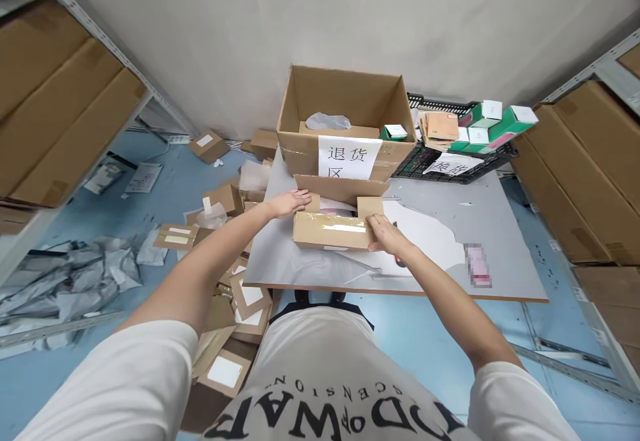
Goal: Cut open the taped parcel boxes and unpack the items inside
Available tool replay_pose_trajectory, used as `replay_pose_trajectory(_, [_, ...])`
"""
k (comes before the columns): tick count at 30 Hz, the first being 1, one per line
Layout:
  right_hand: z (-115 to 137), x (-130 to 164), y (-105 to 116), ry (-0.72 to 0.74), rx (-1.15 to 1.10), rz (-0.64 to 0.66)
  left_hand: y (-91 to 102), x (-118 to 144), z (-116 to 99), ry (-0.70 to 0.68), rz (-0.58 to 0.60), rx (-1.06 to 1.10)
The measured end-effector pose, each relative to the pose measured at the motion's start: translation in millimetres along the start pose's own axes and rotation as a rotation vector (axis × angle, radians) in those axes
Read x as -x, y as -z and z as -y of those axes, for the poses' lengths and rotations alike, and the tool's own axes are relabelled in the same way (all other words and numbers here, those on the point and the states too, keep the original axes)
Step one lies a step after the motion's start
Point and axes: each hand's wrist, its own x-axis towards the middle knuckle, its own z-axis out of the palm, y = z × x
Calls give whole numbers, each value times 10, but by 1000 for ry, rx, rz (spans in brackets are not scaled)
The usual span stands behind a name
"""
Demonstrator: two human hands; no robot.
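A small cardboard box [320,233] with open flaps sits on the table in front of me, its back flap raised. Clear tape and a pale strip run along its front panel. Through the opening shows something whitish and pink [337,206], too covered to name. My left hand [293,202] lies on the box's left side flap, fingers stretched out. At the right front corner, my right hand [385,233] is closed around the cardboard. A small dark tool [399,261], partly hidden by the right wrist, lies on a white sheet [425,237].
Behind stands a large open carton [300,142] with a paper sign. A black crate [430,171] with green-and-white boxes is to its right. A blurred pink item [479,265] lies on the table [515,271]. Discarded cartons [250,297] and grey bags [75,281] cover the floor left.
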Motion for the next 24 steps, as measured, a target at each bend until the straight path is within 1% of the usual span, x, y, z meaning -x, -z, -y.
replay_pose_trajectory(3, [46,59,-29,-19,46,-34,-28,-5,35,-4,11,2])
replay_pose_trajectory(8, [133,178,-103,-44,71,-84,-63,10,34,0,-19,-1])
replay_pose_trajectory(14, [211,251,-156,-79,95,-105,-109,39,59,16,-53,34])
replay_pose_trajectory(19, [179,249,-192,-74,61,-122,-107,29,44,36,-71,88])
replay_pose_trajectory(24, [60,147,-124,-37,-2,-76,-101,-20,19,25,-62,95])
